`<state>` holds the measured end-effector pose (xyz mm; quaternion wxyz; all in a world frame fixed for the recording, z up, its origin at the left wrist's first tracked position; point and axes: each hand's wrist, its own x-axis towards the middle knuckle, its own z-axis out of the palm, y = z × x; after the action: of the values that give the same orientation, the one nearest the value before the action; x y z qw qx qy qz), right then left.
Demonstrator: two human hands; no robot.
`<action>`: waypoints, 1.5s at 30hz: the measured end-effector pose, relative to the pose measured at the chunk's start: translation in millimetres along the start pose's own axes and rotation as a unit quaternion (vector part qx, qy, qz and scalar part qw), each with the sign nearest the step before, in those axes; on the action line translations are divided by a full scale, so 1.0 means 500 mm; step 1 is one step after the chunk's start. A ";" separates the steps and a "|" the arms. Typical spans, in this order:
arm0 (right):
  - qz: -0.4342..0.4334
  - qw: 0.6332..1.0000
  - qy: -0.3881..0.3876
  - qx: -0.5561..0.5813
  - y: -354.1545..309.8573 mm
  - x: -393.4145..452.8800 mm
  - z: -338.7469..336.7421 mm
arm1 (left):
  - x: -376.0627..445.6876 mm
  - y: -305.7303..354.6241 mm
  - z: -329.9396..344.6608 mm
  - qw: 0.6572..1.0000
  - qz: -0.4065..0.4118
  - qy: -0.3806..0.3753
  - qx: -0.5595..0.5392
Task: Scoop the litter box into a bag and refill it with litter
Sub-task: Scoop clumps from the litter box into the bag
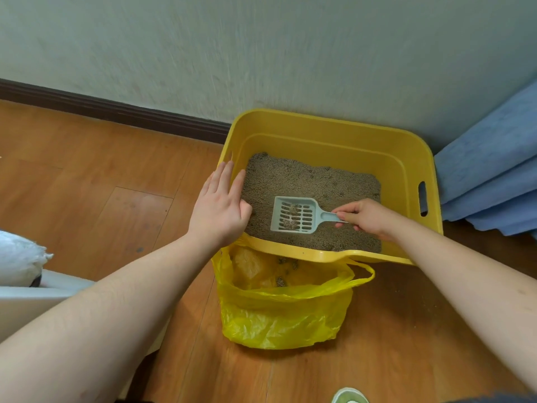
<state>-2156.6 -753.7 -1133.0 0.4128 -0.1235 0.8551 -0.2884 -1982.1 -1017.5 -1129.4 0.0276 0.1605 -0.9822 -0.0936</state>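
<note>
Litter box (328, 132), yellow, sits on the wood floor (87, 170) against the wall, grey litter (313, 181) inside. Right hand (364, 218) pinches the handle of a pale slotted scoop (293, 214) carrying clumps above the litter; left hand (219, 206) lies flat, fingers straight, on the box's left rim. Yellow plastic bag (279, 315) stands open just in front of the box, clumps inside.

Box (319, 126) on floor (87, 170) vs wall (261, 53), litter (319, 181) in it. Scoop (293, 215) over litter, mid-box, clumps (292, 217) in it. Bag (279, 315) on floor just before box's near rim. Cloth (494, 175) right of box.
</note>
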 end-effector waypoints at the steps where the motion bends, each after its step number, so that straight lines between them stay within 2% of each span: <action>1: 0.003 1.000 0.004 0.004 0.001 -0.009 -0.005 | 0.000 0.000 -0.001 1.000 0.000 0.000 -0.003; 14: -0.044 0.997 0.062 0.025 -0.028 -0.135 -0.022 | -0.003 -0.004 0.002 1.000 0.006 -0.002 -0.008; 22: -0.053 0.997 -0.005 0.053 -0.073 -0.257 0.028 | -0.009 -0.006 -0.007 0.999 0.004 -0.022 -0.025; 25: -0.057 0.998 -0.031 0.021 -0.054 -0.290 0.076 | -0.009 -0.005 -0.008 0.999 0.001 -0.020 -0.027; 33: 0.054 0.993 -0.045 0.099 0.023 -0.300 0.189 | -0.008 -0.001 -0.010 0.999 0.004 -0.025 -0.022; 45: 0.176 0.965 -0.023 0.192 -0.022 -0.250 0.202 | -0.008 0.001 -0.008 1.000 0.004 -0.010 -0.028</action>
<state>-1999.8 -745.8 -1096.5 0.4926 0.1039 0.7824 -0.3667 -1978.4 -1016.4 -1125.2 0.0228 0.1545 -0.9801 -0.1229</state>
